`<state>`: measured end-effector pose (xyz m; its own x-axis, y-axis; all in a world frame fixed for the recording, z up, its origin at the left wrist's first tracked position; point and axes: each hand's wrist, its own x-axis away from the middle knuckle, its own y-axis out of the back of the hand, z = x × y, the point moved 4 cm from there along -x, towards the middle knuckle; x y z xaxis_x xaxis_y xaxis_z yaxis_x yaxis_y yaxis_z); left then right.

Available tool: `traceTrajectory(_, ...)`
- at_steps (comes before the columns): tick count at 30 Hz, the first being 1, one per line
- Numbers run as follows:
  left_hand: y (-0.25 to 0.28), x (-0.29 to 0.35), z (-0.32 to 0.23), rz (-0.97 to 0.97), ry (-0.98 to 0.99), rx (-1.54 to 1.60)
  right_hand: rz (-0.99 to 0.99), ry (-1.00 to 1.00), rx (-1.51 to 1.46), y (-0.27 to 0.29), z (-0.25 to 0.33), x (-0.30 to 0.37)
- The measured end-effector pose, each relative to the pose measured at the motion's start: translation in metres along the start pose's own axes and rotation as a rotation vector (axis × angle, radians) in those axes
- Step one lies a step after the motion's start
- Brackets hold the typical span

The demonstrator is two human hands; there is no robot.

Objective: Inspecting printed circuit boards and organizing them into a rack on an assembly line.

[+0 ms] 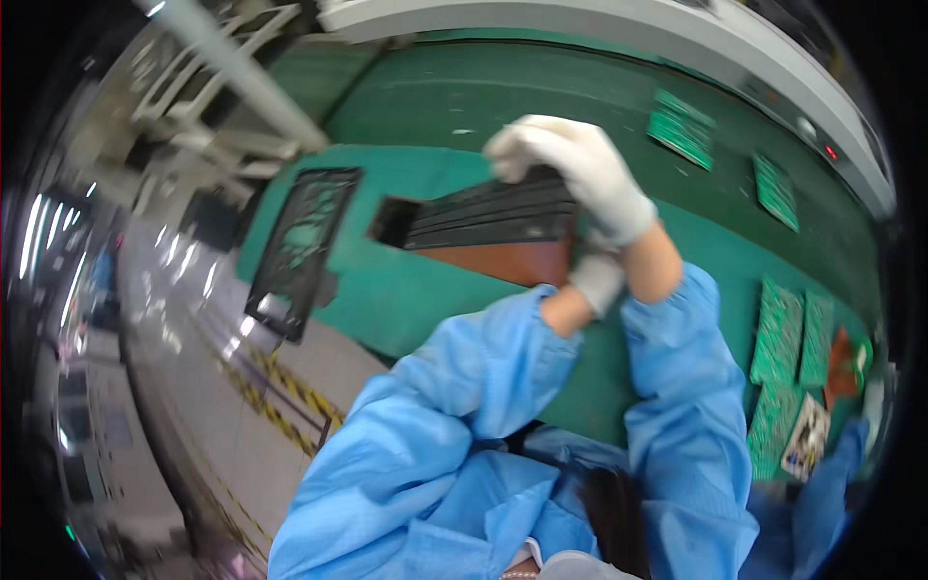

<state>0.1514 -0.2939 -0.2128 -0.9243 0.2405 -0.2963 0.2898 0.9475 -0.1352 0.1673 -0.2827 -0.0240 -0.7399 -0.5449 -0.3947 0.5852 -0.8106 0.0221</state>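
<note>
My right hand (pixel 580 169), in a white glove, is bent over the far right end of a stack of black flat panels (pixel 493 217). Its fingers look curled round the top panel's edge, slightly blurred. Below the right wrist, my left hand (pixel 599 278), also white-gloved, is mostly covered; its fingers are out of sight behind the right wrist and the stack's end. Under the panels lies a brown-orange board or box side (pixel 512 261). To the left, a black frame with cut-outs (pixel 304 246) rests on the green mat (pixel 387 300).
Green circuit boards (pixel 681 129) lie on the far right, with several more (pixel 776 333) at the near right. Beside them are a small white-and-dark part (pixel 806 437) and another person's blue sleeve (pixel 831 493). A pale machine rail (pixel 773 72) arches along the far side.
</note>
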Motion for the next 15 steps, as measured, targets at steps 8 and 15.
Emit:
traceTrajectory(8,-0.005,0.0,0.018,-0.094,0.085,0.196,-0.098,-0.161,-0.425,0.006,-0.022,0.004)
traceTrajectory(15,0.001,0.0,0.032,-0.224,0.319,0.084,-0.176,-0.483,-0.095,0.025,-0.091,0.001)
